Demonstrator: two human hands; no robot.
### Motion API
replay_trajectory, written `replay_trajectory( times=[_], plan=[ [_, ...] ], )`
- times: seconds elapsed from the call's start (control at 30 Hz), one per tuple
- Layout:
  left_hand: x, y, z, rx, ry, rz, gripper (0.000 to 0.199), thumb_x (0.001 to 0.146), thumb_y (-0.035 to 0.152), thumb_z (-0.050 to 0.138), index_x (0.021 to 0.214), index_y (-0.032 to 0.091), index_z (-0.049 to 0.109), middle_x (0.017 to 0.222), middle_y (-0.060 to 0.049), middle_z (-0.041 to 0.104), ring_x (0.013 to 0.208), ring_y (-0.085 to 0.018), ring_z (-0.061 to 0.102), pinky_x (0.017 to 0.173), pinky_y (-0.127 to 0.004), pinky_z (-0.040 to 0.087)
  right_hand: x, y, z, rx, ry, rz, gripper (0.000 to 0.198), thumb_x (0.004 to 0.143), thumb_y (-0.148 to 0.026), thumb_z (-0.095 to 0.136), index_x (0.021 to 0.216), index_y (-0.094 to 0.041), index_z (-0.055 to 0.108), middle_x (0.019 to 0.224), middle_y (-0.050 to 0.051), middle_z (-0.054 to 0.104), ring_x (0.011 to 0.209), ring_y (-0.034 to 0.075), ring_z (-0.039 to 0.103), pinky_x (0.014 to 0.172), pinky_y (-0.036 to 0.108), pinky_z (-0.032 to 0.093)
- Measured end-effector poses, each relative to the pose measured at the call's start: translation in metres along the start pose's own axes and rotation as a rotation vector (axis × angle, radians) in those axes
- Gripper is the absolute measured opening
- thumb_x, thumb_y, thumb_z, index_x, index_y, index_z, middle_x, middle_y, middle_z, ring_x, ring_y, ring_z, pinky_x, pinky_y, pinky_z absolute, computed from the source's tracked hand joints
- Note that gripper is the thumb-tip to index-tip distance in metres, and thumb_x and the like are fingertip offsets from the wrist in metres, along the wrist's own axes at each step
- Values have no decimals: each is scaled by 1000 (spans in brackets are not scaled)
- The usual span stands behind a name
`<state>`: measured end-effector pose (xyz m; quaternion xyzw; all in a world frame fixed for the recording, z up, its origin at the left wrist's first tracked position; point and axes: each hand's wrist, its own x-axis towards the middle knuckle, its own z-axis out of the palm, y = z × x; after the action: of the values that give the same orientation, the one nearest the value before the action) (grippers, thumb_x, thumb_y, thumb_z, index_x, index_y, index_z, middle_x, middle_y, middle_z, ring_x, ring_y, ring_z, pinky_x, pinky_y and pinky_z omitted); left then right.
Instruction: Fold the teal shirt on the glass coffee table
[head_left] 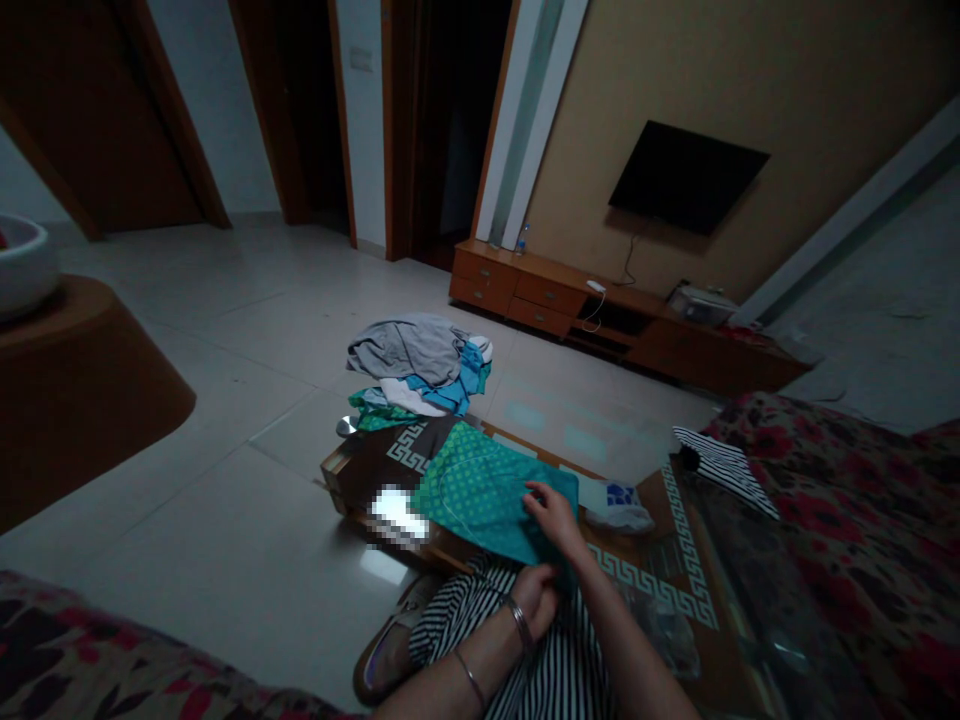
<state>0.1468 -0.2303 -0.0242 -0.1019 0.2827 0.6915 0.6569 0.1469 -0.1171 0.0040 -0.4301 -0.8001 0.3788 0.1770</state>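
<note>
A teal-green cloth with a dotted pattern at its left end lies spread flat on the glass-topped coffee table. Its kind of garment cannot be made out. My left hand, with bangles on the wrist, is closed at the cloth's near right edge, its fingers partly hidden. Over the cloth's right part is my right hand, fingers loosely bent and apart, with nothing visibly gripped. Beyond the cloth, at the table's far left end, sits a loose heap of clothes in grey, blue, white and green.
A white and blue plastic bag lies right of the cloth, near a clear plastic container. Black-and-white striped fabric rests by the floral sofa. A low TV cabinet stands against the far wall. My striped-clothed legs are against the table.
</note>
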Motion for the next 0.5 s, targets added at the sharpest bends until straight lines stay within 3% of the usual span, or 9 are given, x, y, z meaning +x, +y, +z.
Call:
replay_trajectory(
  times=[0.1, 0.23, 0.37, 0.5],
  plan=[
    [2, -3, 2, -126, -20, -46, 32, 84, 16, 56, 114, 7, 60, 117, -15, 64, 106, -21, 62, 97, -33, 47, -14, 48, -29, -5, 126, 112, 41, 80, -38, 49, 111, -15, 65, 95, 10, 71, 81, 22, 66, 75, 33, 52],
    [0, -8, 8, -133, 73, -52, 29, 87, 19, 53, 113, 9, 59, 116, -14, 65, 103, -19, 64, 96, -32, 48, -32, 89, -53, -167, 211, 259, 39, 81, -33, 47, 109, -12, 66, 104, 11, 70, 94, 22, 66, 84, 30, 49],
    [-2, -16, 13, -58, 153, -70, 20, 85, 17, 53, 103, 12, 59, 102, -11, 69, 92, -18, 66, 90, -32, 50, -36, 101, -60, -237, 233, 367, 39, 83, -31, 46, 110, -10, 66, 103, 12, 70, 97, 21, 65, 85, 27, 47],
    [-13, -24, 11, 166, 227, -25, 10, 72, 7, 56, 74, 16, 55, 68, 1, 62, 65, -10, 59, 72, -23, 48, -23, 94, -57, -277, 257, 450, 34, 85, -34, 48, 106, -15, 67, 102, 11, 70, 98, 21, 65, 85, 27, 46]
  ],
)
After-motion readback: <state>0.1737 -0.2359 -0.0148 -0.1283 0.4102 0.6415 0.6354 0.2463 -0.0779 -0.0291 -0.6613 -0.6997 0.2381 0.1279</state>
